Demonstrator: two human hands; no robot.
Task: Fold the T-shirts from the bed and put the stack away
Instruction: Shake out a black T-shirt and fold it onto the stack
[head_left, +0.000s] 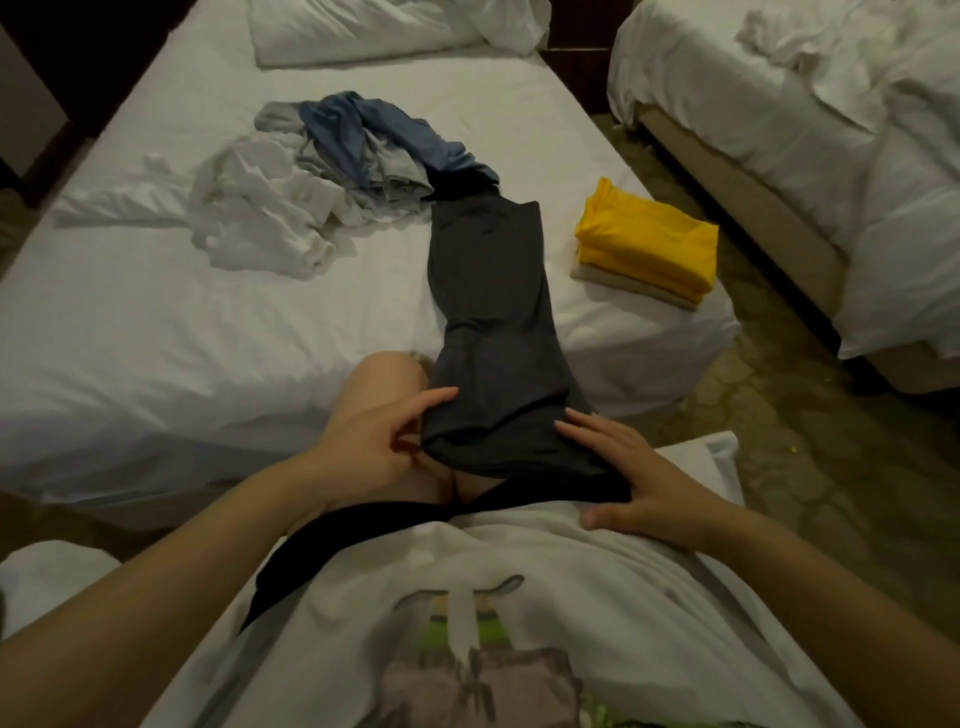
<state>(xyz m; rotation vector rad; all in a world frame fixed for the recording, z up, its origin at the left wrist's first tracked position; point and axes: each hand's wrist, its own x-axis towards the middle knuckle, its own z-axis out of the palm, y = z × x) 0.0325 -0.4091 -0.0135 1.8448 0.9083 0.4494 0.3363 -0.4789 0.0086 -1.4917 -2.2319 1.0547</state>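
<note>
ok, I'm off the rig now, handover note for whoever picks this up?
Left hand pinches the near left corner of the dark grey T-shirt; right hand rests flat on its near right edge.
The shirt lies as a long strip from bed to lap.
Done: yellow T-shirt folded on a beige T-shirt, bed's right side.
To do: finish the grey one, fold the crumpled pile (blue, grey, white), put the stack away.

dark T-shirt: matt, smooth knit cloth
yellow T-shirt: soft cloth, faint sheen
bed sheet: white matt cloth, creased
floor: glossy, stone-patterned
</note>
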